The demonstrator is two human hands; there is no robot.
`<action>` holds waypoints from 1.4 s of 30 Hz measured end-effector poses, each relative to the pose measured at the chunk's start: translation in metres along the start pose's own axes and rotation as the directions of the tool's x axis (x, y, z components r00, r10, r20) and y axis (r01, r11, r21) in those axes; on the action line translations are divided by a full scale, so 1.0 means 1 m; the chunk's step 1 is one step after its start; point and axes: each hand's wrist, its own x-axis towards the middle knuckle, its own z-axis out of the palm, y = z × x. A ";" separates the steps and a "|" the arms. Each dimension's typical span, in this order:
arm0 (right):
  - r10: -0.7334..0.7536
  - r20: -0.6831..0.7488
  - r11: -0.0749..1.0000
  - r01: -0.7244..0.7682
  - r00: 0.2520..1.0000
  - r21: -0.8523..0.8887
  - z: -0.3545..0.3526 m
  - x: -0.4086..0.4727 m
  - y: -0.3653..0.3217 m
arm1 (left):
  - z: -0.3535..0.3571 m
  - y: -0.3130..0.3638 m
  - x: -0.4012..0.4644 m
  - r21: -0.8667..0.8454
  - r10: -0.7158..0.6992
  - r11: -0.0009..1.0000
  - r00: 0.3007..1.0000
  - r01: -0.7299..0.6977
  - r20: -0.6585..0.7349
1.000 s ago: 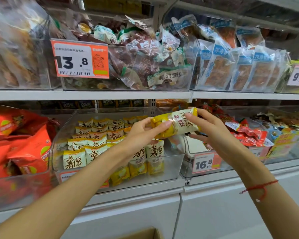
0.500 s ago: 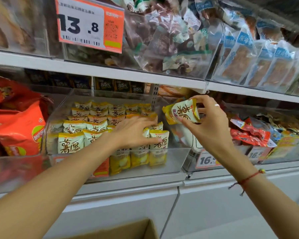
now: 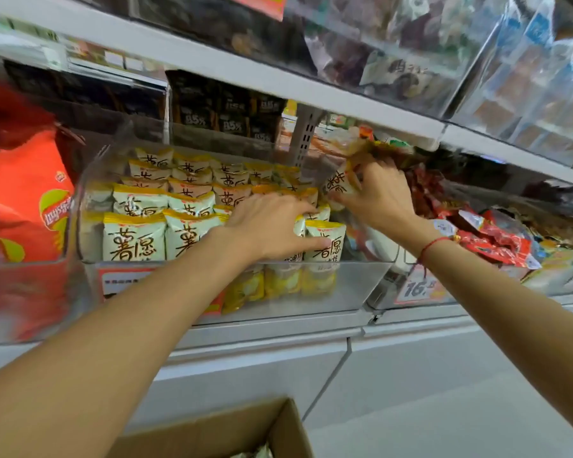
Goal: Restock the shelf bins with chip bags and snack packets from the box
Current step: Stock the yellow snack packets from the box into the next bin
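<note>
Snack packets (image 3: 192, 206) already stand in rows across most of the clear bin (image 3: 361, 285), so restocking looks well along. At its right rear the right hand (image 3: 374, 193) pinches one packet (image 3: 338, 183); the left hand (image 3: 272, 229) presses flat-fingered on front-row packets. Below the bin, the box (image 3: 239, 434) shows more stock.

The left hand (image 3: 272, 226) covers the tops of several yellow-and-white packets in the clear bin (image 3: 361, 285), and its fingertips are lost among them. The packet (image 3: 336, 186) in the right hand (image 3: 377, 196) is smeared by motion blur. The cardboard box (image 3: 212, 434) is cut by the bottom edge; the red chip bags (image 3: 17, 200) by the left edge
</note>
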 end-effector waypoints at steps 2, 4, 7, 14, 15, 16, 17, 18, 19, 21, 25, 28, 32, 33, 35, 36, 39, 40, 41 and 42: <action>-0.031 0.049 0.999 0.032 0.998 -0.024 0.006 0.006 -0.003 | 0.000 -0.001 0.000 -0.021 0.001 1.000 1.000 -0.001 -0.004; -0.091 0.092 0.991 0.099 0.992 -0.091 0.012 0.010 -0.004 | -0.001 -0.002 0.000 -0.035 0.003 0.999 1.000 -0.003 -0.016; -0.157 0.105 0.961 0.176 0.982 -0.215 0.020 0.016 -0.005 | 0.001 -0.001 -0.001 -0.035 -0.003 0.999 1.000 0.002 -0.021; -0.249 0.190 0.923 0.292 0.950 -0.251 0.013 0.015 0.001 | 0.002 -0.001 -0.001 -0.049 -0.009 0.999 0.999 0.008 -0.036; -0.253 0.224 0.906 0.312 0.941 -0.287 0.014 0.014 0.003 | 0.002 -0.001 -0.001 -0.050 -0.008 0.999 0.999 0.006 -0.036; -0.251 0.270 0.881 0.335 0.930 -0.334 0.017 0.014 0.005 | 0.002 -0.002 0.000 -0.053 -0.008 0.999 0.999 0.006 -0.036; -0.248 0.316 0.852 0.362 0.916 -0.379 0.019 0.014 0.006 | 0.002 -0.002 0.000 -0.056 -0.009 0.998 0.999 0.007 -0.038; -0.244 0.353 0.825 0.384 0.903 -0.413 0.021 0.014 0.006 | 0.002 -0.002 0.000 -0.058 -0.008 0.998 0.999 0.006 -0.040; -0.242 0.378 0.807 0.401 0.894 -0.433 0.022 0.014 0.005 | 0.002 -0.002 0.000 -0.059 -0.008 0.998 0.999 0.006 -0.040; -0.258 0.392 0.802 0.422 0.883 -0.422 0.019 0.013 0.004 | 0.002 -0.002 -0.001 -0.052 -0.012 0.999 0.999 0.010 -0.032; -0.265 0.346 0.892 0.365 0.900 -0.267 -0.007 -0.011 0.011 | -0.006 0.000 -0.006 -0.079 -0.043 0.996 0.999 0.045 0.017; -0.279 0.240 0.941 0.314 0.930 -0.122 -0.031 -0.044 0.020 | -0.017 0.004 -0.017 -0.170 -0.077 0.982 0.997 0.077 0.003; -0.244 0.136 0.970 0.238 0.960 0.053 -0.057 -0.093 0.022 | -0.031 0.016 -0.054 -0.142 -0.054 0.989 0.987 0.032 -0.152; -0.244 0.128 0.968 0.233 0.961 0.099 -0.062 -0.106 0.019 | -0.035 0.021 -0.067 -0.120 -0.040 0.993 0.978 0.016 -0.203; -0.273 0.156 0.950 0.240 0.949 0.201 -0.071 -0.130 0.009 | -0.041 0.032 -0.100 -0.131 -0.048 0.991 0.959 0.012 -0.278; -0.292 0.200 0.939 0.241 0.935 0.246 -0.072 -0.141 0.002 | -0.040 0.036 -0.118 -0.152 -0.065 0.988 0.952 0.020 -0.300; -0.349 0.365 0.922 0.246 0.863 0.299 -0.061 -0.171 -0.019 | -0.019 0.038 -0.175 -0.167 -0.110 0.984 0.951 0.063 -0.289; -0.354 0.417 0.922 0.236 0.837 0.308 -0.053 -0.178 -0.025 | -0.009 0.036 -0.193 -0.184 -0.146 0.978 0.955 0.100 -0.256; -0.356 0.458 0.920 0.220 0.815 0.324 -0.043 -0.185 -0.030 | 0.001 0.035 -0.210 -0.213 -0.198 0.965 0.957 0.152 -0.212; -0.350 0.497 0.920 0.192 0.794 0.341 -0.031 -0.192 -0.035 | 0.010 0.032 -0.226 -0.242 -0.263 0.945 0.951 0.220 -0.161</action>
